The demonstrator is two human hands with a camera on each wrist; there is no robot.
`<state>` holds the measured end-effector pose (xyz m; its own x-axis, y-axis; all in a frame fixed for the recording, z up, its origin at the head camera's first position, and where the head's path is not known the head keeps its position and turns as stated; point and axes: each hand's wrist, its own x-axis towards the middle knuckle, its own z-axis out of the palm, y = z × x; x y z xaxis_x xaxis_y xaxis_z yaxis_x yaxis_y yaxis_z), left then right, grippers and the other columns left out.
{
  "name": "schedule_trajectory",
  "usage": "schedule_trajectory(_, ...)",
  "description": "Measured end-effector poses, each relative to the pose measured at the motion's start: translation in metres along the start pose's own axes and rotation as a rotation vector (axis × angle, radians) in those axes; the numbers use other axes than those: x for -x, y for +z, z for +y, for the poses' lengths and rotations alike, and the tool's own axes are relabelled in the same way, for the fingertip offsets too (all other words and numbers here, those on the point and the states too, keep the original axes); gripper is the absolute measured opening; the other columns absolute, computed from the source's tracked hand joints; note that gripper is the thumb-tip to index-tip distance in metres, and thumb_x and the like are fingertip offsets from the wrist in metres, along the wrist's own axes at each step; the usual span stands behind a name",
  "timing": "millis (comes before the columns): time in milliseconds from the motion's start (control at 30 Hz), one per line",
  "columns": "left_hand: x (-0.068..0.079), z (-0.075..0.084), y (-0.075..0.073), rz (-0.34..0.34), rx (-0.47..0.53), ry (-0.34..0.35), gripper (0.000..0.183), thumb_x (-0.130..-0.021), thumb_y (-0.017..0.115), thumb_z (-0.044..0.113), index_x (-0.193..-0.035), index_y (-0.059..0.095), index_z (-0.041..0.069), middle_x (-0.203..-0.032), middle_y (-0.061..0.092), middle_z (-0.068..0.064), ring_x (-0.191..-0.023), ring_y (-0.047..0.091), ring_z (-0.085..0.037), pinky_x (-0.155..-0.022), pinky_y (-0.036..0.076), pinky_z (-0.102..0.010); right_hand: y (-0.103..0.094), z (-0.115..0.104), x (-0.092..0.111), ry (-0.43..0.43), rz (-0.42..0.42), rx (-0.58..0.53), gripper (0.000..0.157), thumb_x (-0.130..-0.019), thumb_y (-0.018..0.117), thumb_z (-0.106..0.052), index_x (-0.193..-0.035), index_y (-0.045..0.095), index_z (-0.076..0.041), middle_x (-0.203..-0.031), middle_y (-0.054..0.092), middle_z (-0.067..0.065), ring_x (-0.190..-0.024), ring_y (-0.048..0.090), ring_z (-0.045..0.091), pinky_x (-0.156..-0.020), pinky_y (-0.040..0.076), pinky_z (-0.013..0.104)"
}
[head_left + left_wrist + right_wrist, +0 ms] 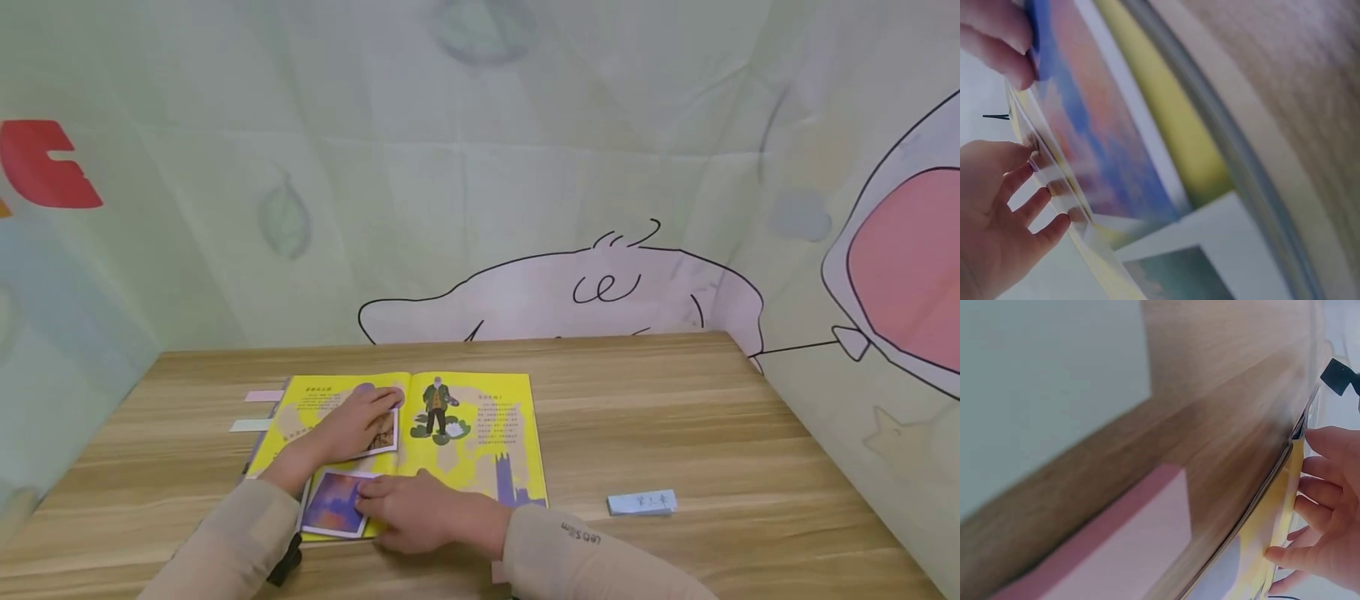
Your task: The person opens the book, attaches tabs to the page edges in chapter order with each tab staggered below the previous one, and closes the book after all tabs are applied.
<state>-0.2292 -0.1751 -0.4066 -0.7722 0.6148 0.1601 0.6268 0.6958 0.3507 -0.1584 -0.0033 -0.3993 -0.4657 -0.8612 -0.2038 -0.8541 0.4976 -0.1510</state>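
An open picture book [468, 475] with yellow pages lies on the table. My left hand [360, 425] rests on its left page, fingers extended over a small picture near the fold. In the left wrist view the fingers of that hand [1010, 231] are spread and touch the page surface. Lower on the same page is a white-bordered painting in purple and orange [333, 504]. My right hand [420, 510] presses its fingertips on the right side of that painting. The right wrist view shows the right hand [1332, 512] with fairly straight fingers against the book.
Pink [264, 396] and pale green tabs [251, 425] stick out from the book's left edge. A pale blue paper strip with writing [641, 502] lies to the right on the wooden table [675, 417]. A pink block-like pad [1122, 550] lies near the book's front edge.
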Motion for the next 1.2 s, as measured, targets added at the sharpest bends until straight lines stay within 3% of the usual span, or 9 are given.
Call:
schedule_trajectory(300, 0.001, 0.003, -0.002, 0.06, -0.02, 0.0, 0.033, -0.093, 0.05, 0.002, -0.126, 0.054, -0.005, -0.129, 0.05, -0.023, -0.12, 0.044, -0.041, -0.097, 0.036, -0.054, -0.005, 0.006, -0.001, -0.058, 0.102, -0.124, 0.046, -0.094, 0.054, -0.024, -0.137, 0.046, -0.01, -0.141, 0.044, -0.002, -0.13, 0.035, 0.004, -0.101, 0.031, 0.015)
schedule_trajectory(433, 0.001, 0.005, -0.003, 0.076, -0.023, 0.0, 0.031, -0.092, 0.052, 0.002, -0.123, 0.057, -0.003, -0.127, 0.051, -0.022, -0.119, 0.045, -0.039, -0.097, 0.037, -0.052, -0.008, 0.012, 0.0, -0.093, 0.175, -0.183, 0.041, -0.092, 0.054, -0.015, -0.132, 0.052, -0.008, -0.133, 0.053, 0.0, -0.124, 0.043, 0.003, -0.097, 0.033, 0.011)
schedule_trajectory(633, -0.002, 0.012, -0.005, 0.049, -0.041, 0.029, 0.03, -0.09, 0.053, 0.001, -0.12, 0.058, -0.003, -0.126, 0.052, -0.019, -0.115, 0.051, -0.032, -0.095, 0.042, -0.047, -0.014, 0.024, 0.007, -0.08, 0.215, -0.246, 0.034, -0.094, 0.055, -0.016, -0.127, 0.058, -0.009, -0.121, 0.061, -0.003, -0.107, 0.054, 0.0, -0.089, 0.039, 0.01)
schedule_trajectory(800, -0.003, 0.024, -0.002, 0.039, -0.037, 0.071, 0.031, -0.086, 0.056, -0.002, -0.116, 0.06, -0.003, -0.114, 0.052, -0.012, -0.104, 0.05, -0.024, -0.09, 0.045, -0.041, -0.016, 0.037, 0.021, -0.04, 0.251, -0.258, 0.03, -0.092, 0.057, -0.015, -0.121, 0.062, -0.008, -0.116, 0.064, -0.002, -0.108, 0.055, 0.003, -0.09, 0.041, 0.014)
schedule_trajectory(1033, 0.005, 0.049, 0.001, -0.076, -0.013, 0.035, 0.033, -0.089, 0.06, 0.007, -0.122, 0.058, 0.004, -0.128, 0.051, -0.018, -0.12, 0.047, -0.035, -0.097, 0.039, -0.051, -0.015, 0.054, 0.053, 0.039, 0.297, -0.289, 0.031, -0.091, 0.058, -0.013, -0.121, 0.061, -0.006, -0.119, 0.062, 0.002, -0.111, 0.056, 0.01, -0.091, 0.044, 0.021)
schedule_trajectory(1200, 0.012, 0.064, 0.003, -0.118, -0.001, 0.051, 0.036, -0.089, 0.06, 0.01, -0.125, 0.058, 0.008, -0.132, 0.05, -0.015, -0.123, 0.044, -0.033, -0.099, 0.037, -0.05, -0.011, 0.063, 0.073, 0.078, 0.348, -0.331, 0.03, -0.09, 0.059, -0.01, -0.119, 0.062, -0.003, -0.117, 0.063, 0.006, -0.111, 0.057, 0.015, -0.092, 0.045, 0.026)
